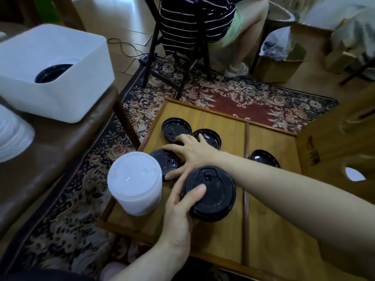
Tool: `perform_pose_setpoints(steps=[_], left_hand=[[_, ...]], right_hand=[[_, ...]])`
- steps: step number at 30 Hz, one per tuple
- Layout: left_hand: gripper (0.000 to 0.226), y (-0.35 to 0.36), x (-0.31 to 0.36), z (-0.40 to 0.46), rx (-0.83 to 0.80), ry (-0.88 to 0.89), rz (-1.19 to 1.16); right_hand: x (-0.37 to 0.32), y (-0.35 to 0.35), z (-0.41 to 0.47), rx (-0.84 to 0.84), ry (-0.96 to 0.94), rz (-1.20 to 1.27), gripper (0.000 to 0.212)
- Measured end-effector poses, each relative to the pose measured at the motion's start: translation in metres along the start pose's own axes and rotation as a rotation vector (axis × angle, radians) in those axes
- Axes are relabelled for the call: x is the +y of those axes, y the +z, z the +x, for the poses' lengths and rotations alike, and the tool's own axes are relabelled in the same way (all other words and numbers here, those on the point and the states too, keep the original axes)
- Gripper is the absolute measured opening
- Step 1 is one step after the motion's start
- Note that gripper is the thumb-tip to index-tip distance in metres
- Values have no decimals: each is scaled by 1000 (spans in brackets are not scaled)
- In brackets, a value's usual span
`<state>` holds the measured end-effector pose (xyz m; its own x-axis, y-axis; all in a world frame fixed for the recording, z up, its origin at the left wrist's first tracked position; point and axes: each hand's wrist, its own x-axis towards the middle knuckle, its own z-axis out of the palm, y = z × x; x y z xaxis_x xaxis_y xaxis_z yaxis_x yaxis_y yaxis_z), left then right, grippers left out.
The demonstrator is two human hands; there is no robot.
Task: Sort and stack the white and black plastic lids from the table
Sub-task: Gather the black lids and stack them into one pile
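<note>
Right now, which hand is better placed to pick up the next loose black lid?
The right hand: it is free, spread over the loose black lids on the table. The left hand already has its grip around the black lid stack.

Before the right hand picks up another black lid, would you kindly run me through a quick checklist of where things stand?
1. Left hand grips the black stack: ok.
2. Right hand lies spread over the loose black lids: ok.
3. Right hand already pinches one lid: cannot tell, the palm hides it.
4. White stack stands upright, apart from the black stack: ok.
5. Every loose lid within the right hand's spread: not ok, one lid lies past the table divider.
</note>
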<state>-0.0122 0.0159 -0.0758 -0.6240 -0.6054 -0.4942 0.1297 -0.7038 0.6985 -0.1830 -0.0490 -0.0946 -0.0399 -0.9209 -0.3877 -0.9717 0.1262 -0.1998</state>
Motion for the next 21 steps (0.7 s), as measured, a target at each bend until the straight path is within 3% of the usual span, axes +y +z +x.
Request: perform_pose_setpoints(steps=[3, 11, 13, 17, 21], left_hand=[[64, -3, -11, -8, -22, -6, 1], [61, -1, -29, -31, -103, -17, 63], [60, 0, -28, -34, -94, -3, 60], [59, 2, -18, -37, -42, 64, 27], [66, 2, -7, -36, 36, 124, -19]], right_hand=[[2, 14, -17, 111, 35, 48, 86], [28, 28, -74, 162, 69, -9, 79], [31, 31, -89, 171, 68, -4, 74], [24, 40, -117, 211, 71, 17, 89], [11, 43, -144, 386, 162, 245, 83]])
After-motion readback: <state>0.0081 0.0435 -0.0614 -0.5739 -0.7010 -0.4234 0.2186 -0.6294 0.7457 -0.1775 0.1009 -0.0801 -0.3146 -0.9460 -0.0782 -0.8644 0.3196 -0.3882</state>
